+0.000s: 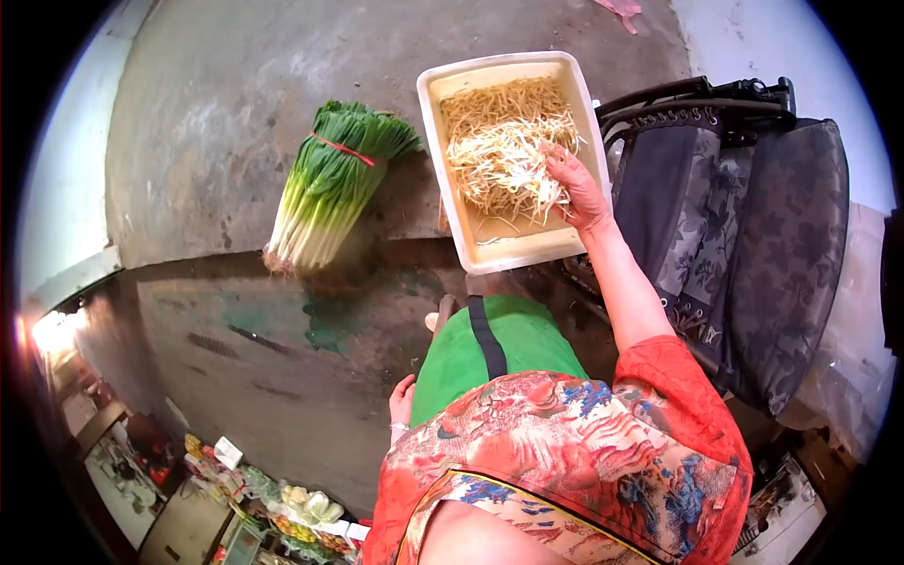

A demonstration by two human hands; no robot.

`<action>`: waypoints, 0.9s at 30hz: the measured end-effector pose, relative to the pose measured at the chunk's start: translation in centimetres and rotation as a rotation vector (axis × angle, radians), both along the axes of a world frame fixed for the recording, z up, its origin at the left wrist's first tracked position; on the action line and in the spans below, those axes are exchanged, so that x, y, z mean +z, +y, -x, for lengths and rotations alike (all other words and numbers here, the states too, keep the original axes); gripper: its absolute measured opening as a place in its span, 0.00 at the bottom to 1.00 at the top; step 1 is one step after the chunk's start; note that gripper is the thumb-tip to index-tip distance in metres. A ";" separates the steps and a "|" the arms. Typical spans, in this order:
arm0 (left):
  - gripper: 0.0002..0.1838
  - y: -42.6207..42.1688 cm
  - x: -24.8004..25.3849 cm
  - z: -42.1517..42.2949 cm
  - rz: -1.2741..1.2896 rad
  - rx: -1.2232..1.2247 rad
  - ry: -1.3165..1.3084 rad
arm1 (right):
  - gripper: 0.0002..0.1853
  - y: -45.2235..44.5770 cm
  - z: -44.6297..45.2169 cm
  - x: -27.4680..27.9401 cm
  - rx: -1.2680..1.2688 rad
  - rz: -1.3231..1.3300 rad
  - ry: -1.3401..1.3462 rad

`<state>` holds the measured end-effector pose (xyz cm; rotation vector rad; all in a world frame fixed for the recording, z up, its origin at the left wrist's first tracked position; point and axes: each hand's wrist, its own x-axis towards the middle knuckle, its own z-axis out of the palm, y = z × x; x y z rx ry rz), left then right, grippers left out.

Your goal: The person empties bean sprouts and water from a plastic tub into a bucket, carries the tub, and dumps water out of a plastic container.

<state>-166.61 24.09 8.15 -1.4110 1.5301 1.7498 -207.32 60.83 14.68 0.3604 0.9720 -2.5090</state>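
Note:
In the head view, my right hand [578,191] is closed around some thin, pale, stringy sprouts or roots [513,160], over the right side of a cream plastic tub [478,255]. Paler strands lie on top of a browner layer in the tub. I cannot tell exactly which plant they are. My left hand [402,402] hangs low beside my green apron [527,344], its fingers loosely stretched and nothing seen in them. It is partly hidden by my body.
Left of the tub, a bundle of leafy green onions or garlic greens [330,188], tied with a red band, lies near a concrete edge. Folded dark patterned chairs [791,245] stand close on the right. Several vegetables [311,504] sit on a stall at lower left.

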 end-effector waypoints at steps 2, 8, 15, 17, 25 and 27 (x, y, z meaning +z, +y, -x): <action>0.15 0.2 0.1 0.1 0.011 -0.008 0.001 | 0.16 0.5 0.2 -1.4 0.028 -0.003 0.015; 0.15 0.3 -0.1 -0.2 0.018 0.002 -0.015 | 0.38 0.0 3.1 -3.1 0.317 -1.591 0.582; 0.16 0.3 -0.5 -0.6 0.010 0.019 -0.038 | 0.53 -5.6 6.8 -3.3 0.806 -1.770 0.433; 0.16 0.5 -0.3 -0.7 0.000 0.031 -0.037 | 0.53 -6.1 5.1 -2.7 0.928 -1.718 0.499; 0.15 1.4 -0.4 0.2 -0.020 0.082 0.011 | 0.40 -3.3 -1.5 -5.1 0.855 -1.743 0.694; 0.15 1.4 -0.5 0.3 -0.019 0.075 0.002 | 0.33 -2.4 -2.0 -6.0 0.663 -1.664 0.664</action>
